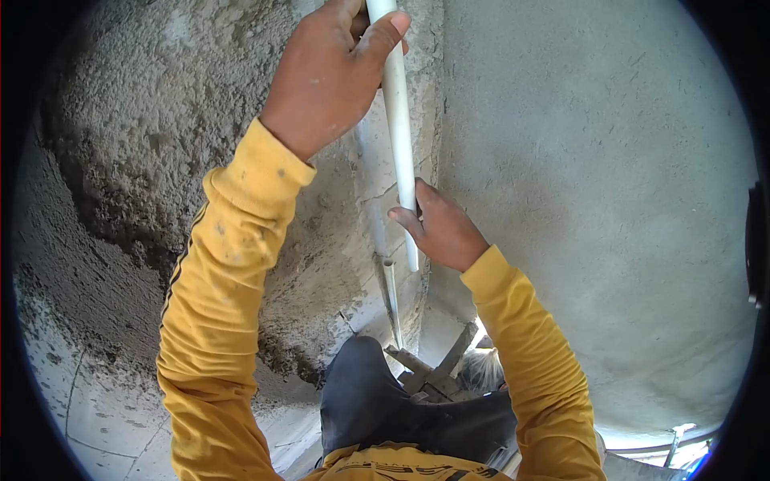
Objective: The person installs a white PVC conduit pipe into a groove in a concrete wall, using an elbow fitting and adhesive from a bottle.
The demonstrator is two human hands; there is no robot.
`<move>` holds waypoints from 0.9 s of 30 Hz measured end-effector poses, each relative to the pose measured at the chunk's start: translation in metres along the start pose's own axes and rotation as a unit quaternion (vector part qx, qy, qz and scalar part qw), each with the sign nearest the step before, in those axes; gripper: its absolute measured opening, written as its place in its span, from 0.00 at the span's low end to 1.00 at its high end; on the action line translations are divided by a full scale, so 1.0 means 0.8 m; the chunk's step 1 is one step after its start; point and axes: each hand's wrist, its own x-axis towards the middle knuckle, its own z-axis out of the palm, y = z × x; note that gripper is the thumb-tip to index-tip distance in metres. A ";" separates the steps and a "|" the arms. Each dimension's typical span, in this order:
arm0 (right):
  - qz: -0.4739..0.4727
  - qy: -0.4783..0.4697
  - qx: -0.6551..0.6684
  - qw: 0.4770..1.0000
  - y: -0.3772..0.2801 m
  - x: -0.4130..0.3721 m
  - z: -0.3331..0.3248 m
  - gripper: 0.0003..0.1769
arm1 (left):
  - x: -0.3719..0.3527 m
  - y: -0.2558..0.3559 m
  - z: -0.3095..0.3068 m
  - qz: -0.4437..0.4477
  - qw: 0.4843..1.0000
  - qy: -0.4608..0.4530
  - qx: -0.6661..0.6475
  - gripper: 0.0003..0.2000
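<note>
A long white plastic pipe (pixel 399 128) stands nearly upright along the corner between two walls, tilted slightly. My left hand (pixel 325 80) is closed around its upper part, thumb lying across the front; the pipe's top runs out of view. Near its lower end, my right hand (pixel 447 228) grips the pipe between thumb and fingers. The fingers behind the pipe are partly hidden. Just below the pipe's cut end, a second, thinner-looking pipe (pixel 391 293) with an open top rises along the same corner. The two pipe ends are apart in this view.
Rough wet plaster (pixel 160 120) covers part of the left wall, with bare grey blocks (pixel 104 409) lower down. A smooth grey wall (pixel 593 160) is on the right. Below, beside my knee (pixel 361 385), are crossed wooden boards (pixel 441 369) and a light bristly or hairy shape (pixel 483 369).
</note>
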 end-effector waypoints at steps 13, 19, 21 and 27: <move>0.023 0.009 0.021 0.999 0.007 0.038 0.050 0.19 | -0.001 -0.064 -0.017 0.038 0.979 0.037 0.198 0.17; 0.047 -0.002 0.016 0.999 0.007 0.036 0.061 0.18 | -0.008 -0.082 -0.013 0.054 0.978 0.067 0.192 0.18; 0.049 -0.001 0.020 0.999 0.009 0.037 0.066 0.18 | -0.009 -0.082 -0.013 0.049 0.978 0.066 0.192 0.17; 0.067 -0.014 0.042 0.997 0.005 0.037 0.067 0.19 | -0.012 -0.079 -0.014 0.038 0.978 0.053 0.197 0.18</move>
